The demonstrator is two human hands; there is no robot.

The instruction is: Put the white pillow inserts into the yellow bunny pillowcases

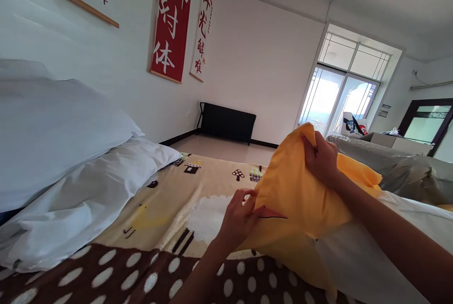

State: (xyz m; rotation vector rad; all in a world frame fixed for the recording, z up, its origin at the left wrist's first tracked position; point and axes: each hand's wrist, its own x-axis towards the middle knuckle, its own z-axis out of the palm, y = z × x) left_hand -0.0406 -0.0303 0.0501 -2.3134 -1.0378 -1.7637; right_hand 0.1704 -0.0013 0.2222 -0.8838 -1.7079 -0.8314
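Both hands grip one item: a bright yellow fabric pillowcase with a white pillow insert showing at its lower right opening. Right hand is closed over the upper edge of the yellow pillowcase, fingers curled and bunching the cloth near its top corner; the right forearm runs down to the lower right of the view. Left hand pinches the left edge of the same pillowcase between thumb and fingers, partly closed, beside a thin dark and red line printed on the cloth. The pillowcase is raised off the bed, held at centre right, above the patterned blanket.

Surroundings, in order of size:
1. White painted wall, spanning the background.
2. Large white pillows, stacked at the left, with a crumpled white sheet below them.
3. Cream fleece blanket printed with mushrooms, houses and a sheep, with a brown band of white polka dots along its near edge; it covers the bed under the hands.
4. Grey bedding on a second bed at the right.
5. Bright glazed balcony door in the far wall.
6. Red hanging scroll with white characters, beside a white scroll with red characters.
7. Black low folded frame standing against the far wall on the floor.
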